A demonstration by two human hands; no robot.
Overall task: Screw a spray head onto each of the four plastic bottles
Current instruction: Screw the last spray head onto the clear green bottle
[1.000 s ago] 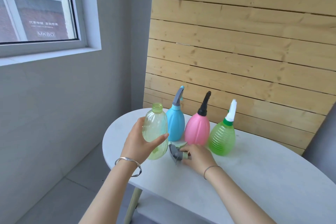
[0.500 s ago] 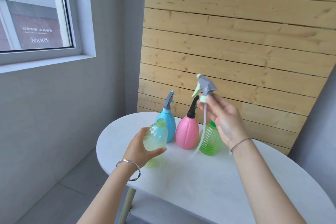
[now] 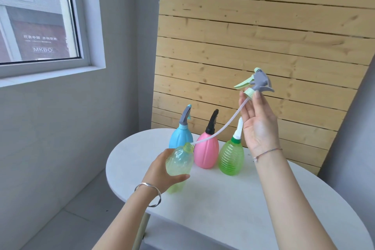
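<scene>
My left hand (image 3: 162, 170) grips a pale yellow-green bottle (image 3: 179, 163), tilted with its open neck toward the right. My right hand (image 3: 257, 124) holds a grey and light-green spray head (image 3: 256, 83) by its collar, high above the table. Its clear dip tube (image 3: 221, 128) curves down and its tip reaches the bottle's mouth. Behind stand three bottles with heads on: a blue bottle (image 3: 180, 138), a pink bottle (image 3: 207, 152) and a green ribbed bottle (image 3: 231, 157).
The bottles stand on a white oval table (image 3: 233, 205) against a wooden slat wall (image 3: 263, 36). A grey wall with a window (image 3: 38, 14) is at the left. The floor lies below the table's left edge.
My right hand has lifted the spray head from the table and carried it up to the right. The left hand has tilted the bottle, and the tube's tip now meets the bottle's mouth.
</scene>
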